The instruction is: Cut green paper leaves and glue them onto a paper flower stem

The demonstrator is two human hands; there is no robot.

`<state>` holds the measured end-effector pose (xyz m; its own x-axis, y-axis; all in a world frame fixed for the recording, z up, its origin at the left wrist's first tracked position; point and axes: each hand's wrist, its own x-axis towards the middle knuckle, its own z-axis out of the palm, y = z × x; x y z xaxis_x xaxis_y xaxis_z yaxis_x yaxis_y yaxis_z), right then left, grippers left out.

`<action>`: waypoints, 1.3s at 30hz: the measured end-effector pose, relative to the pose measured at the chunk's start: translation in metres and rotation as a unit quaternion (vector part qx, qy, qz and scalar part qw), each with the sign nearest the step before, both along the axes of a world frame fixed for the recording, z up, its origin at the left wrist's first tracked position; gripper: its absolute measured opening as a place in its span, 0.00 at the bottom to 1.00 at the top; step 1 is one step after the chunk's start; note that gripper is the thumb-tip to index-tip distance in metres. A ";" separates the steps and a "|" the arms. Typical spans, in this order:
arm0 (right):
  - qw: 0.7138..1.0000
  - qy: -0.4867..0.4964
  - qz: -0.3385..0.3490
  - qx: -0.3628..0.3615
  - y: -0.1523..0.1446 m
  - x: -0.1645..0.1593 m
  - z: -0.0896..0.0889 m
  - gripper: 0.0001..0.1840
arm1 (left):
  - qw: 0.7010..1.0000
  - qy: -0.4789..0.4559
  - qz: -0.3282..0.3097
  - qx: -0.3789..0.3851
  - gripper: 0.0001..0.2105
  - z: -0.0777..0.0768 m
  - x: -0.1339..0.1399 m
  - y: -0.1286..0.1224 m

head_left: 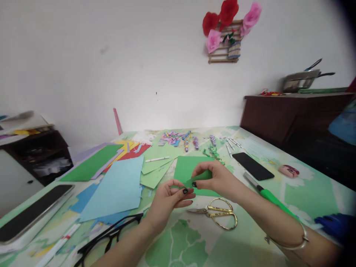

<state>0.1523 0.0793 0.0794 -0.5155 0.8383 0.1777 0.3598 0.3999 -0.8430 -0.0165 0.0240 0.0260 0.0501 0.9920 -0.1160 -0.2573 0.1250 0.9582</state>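
Observation:
My left hand (170,195) and my right hand (215,178) meet above a green paper sheet (182,165) at the table's middle. Both pinch a small piece of green paper (188,183), which blends with the sheet behind it, so its shape is hard to make out. Thumb and fingertips are pressed together on each hand. Just below them lie gold-handled scissors (215,213), blades pointing left. Light green sheets (155,177) with a white pen (157,159) on top are left of the sheet. A green-handled craft knife (274,200) lies beside my right forearm.
Black phone (253,165) and correction tape (289,171) are at right; another phone (35,211), eyeglasses (111,237) and light blue paper (116,189) at left. Paper scraps (174,137), rolled purple pieces (196,143), curled green strips (213,152) and several white pens (233,144) lie toward the wall.

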 end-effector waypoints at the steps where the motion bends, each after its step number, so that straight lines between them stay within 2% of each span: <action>1: 1.000 -0.003 -0.009 -0.021 -0.002 -0.002 -0.007 0.05 | 1.000 0.014 0.009 -0.009 0.13 -0.004 -0.002 0.000; 6: 0.992 0.052 -0.032 -0.114 -0.013 -0.003 -0.041 0.04 | 0.999 0.035 0.001 -0.028 0.12 -0.014 -0.006 -0.003; 11: 0.990 0.067 -0.018 -0.123 -0.022 0.001 -0.058 0.04 | 0.998 0.055 -0.009 -0.031 0.07 -0.017 -0.005 -0.008; 19: 0.999 0.009 0.025 -0.034 -0.027 0.008 -0.063 0.07 | 0.993 0.108 -0.038 -0.032 0.03 -0.020 -0.003 -0.009; 23: 0.999 -0.020 0.032 -0.001 -0.026 0.007 -0.066 0.08 | 0.988 0.149 -0.027 -0.024 0.03 -0.021 -0.004 -0.009; 27: 0.999 -0.021 0.026 -0.024 -0.025 0.006 -0.067 0.08 | 0.983 0.181 -0.012 -0.004 0.02 -0.023 -0.005 -0.010; 35: 0.995 0.002 0.023 -0.092 -0.024 0.006 -0.066 0.06 | 0.982 0.189 -0.002 0.023 0.01 -0.026 -0.004 -0.011; 39: 0.997 -0.016 -0.015 -0.076 -0.016 0.013 -0.059 0.08 | 0.987 0.159 -0.006 -0.009 0.03 -0.027 -0.007 -0.007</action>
<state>0.1654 0.0634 0.0200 -0.4927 0.8697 0.0309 0.3983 0.2569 -0.8805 -0.0234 0.0172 -0.0005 0.0207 0.9893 -0.1446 0.0583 0.1431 0.9880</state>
